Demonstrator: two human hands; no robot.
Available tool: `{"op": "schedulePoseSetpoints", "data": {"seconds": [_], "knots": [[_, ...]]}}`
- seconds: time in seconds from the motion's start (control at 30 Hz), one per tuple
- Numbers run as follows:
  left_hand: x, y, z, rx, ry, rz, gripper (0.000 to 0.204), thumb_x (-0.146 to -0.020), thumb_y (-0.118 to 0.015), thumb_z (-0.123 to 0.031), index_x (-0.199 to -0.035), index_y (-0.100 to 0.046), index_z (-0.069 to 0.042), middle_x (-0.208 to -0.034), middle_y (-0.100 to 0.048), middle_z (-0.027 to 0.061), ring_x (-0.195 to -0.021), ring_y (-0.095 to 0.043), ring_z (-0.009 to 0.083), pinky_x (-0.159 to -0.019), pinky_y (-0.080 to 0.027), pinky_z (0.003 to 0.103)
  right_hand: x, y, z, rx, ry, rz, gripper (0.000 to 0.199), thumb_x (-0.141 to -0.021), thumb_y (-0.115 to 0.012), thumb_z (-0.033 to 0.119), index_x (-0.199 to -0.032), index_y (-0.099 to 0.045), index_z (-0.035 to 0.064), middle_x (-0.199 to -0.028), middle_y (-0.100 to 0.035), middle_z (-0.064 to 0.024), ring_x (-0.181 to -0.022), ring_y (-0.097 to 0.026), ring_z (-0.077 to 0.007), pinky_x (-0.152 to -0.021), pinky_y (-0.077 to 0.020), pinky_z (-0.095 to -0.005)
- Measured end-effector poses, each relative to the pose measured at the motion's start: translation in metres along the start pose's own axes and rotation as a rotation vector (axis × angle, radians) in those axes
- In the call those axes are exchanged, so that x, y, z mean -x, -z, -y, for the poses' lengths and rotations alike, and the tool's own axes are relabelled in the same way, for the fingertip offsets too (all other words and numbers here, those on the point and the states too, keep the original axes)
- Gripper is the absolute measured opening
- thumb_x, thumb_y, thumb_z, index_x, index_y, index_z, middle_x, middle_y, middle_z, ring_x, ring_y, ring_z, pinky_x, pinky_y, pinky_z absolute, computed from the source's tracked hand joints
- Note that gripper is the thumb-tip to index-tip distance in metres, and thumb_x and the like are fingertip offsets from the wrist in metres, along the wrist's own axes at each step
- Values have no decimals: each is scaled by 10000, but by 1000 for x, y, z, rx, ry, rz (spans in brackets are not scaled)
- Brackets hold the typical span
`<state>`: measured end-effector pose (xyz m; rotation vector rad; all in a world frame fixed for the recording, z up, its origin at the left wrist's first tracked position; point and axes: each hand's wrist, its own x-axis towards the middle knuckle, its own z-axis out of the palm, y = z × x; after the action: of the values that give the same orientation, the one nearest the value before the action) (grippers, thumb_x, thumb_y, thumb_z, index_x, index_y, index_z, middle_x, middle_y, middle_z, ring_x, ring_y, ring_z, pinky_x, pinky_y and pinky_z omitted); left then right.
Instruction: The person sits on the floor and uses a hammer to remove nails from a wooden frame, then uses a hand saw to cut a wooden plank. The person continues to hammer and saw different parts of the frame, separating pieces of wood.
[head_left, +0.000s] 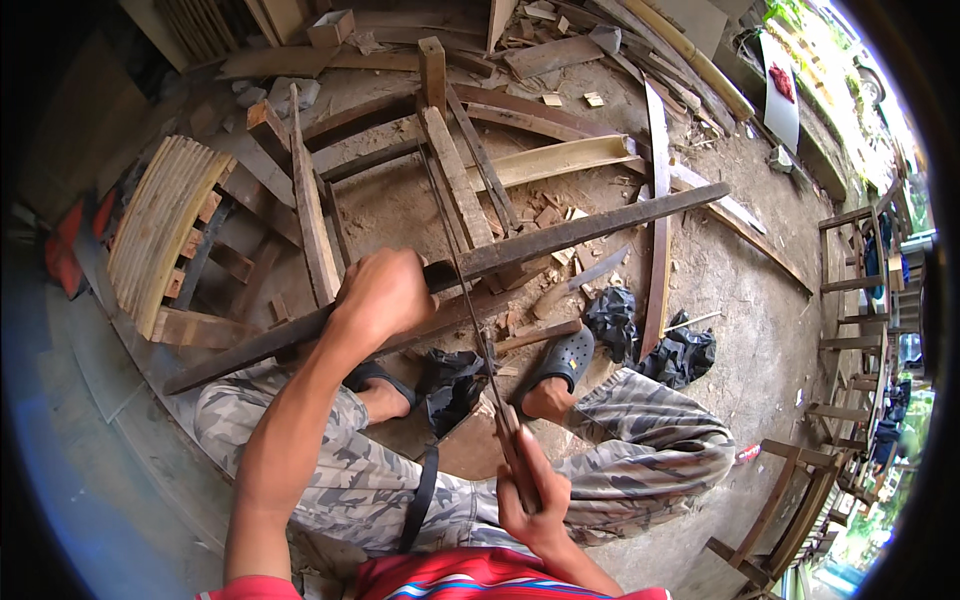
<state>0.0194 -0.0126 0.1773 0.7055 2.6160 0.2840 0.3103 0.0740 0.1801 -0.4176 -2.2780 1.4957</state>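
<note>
In the head view, a seated person in camouflage trousers [650, 440] and a red shirt [450, 575] works over a long dark wooden bar [600, 230]. The bar slants across the middle, from low on the left to higher on the right, and lies over the near part of a wooden frame [457, 180] on the floor.

The left hand [385, 290] is clenched over the bar, left of the saw [481, 335], its knuckles up; the fingertips are hidden. The right hand [533, 495] grasps the saw's wooden handle near the lap, with the fingers wrapped around it. The thin blade runs up from that hand and crosses the bar just beside the left hand; how deep it sits in the wood cannot be told.

Between the feet, in dark clogs [570, 357], lies a crumpled black plastic piece [450, 385]. 2 more black plastic pieces [685, 355] lie to the right, near a curved gray blade [600, 268]. Wood scraps [548, 215] litter the floor. At the left stands a slatted wooden piece [165, 230]; wooden chairs [790, 510] stand at the right.
</note>
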Motion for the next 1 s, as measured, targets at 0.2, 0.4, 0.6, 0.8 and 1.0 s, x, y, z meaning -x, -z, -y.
{"op": "schedulePoseSetpoints", "data": {"seconds": [0.2, 0.4, 0.6, 0.8, 1.0], "knots": [[-1, 8, -5, -25, 1, 59, 248, -672, -716, -184, -741, -716, 55, -769, -663, 304, -798, -696, 444, -739, -558, 485, 3, 13, 11, -53, -60, 37, 588, -795, -633, -91, -1369, -510, -54, -1116, -703, -236, -967, -721, -228, -788, -518, -264], [3, 10, -7, -14, 29, 96, 215, -666, -679, -143, -746, -719, 53, -772, -663, 305, -790, -695, 450, -746, -555, 488, 8, 22, 14, 27, -65, 64, 557, -796, -638, -93, -1341, -529, -57, -1102, -707, -235, -966, -717, -214, -792, -516, -268], [4, 4, -1, -21, 60, 58, 211, -681, -679, -142, -768, -731, 43, -787, -677, 296, -819, -692, 472, -759, -562, 489, 48, 42, 10, 122, -11, 108, 542, -775, -634, -86, -1310, -546, -79, -920, -728, -217, -638, -712, -208, -603, -516, -267], [8, 0, -8, -20, 23, -63, 249, -710, -717, -217, -782, -736, 20, -796, -677, 291, -835, -691, 457, -771, -565, 476, -66, -14, 7, -73, 10, 28, 578, -825, -608, -64, -1393, -524, 7, -963, -725, -175, -652, -628, -134, -625, -477, -230], [6, 7, -8, -36, 9, 19, 290, -698, -727, -200, -813, -704, 65, -804, -651, 311, -833, -665, 467, -752, -550, 488, -31, -2, -2, -54, -15, 43, 624, -787, -629, -74, -1395, -523, 13, -861, -715, -156, -604, -665, -157, -599, -509, -262]]}}
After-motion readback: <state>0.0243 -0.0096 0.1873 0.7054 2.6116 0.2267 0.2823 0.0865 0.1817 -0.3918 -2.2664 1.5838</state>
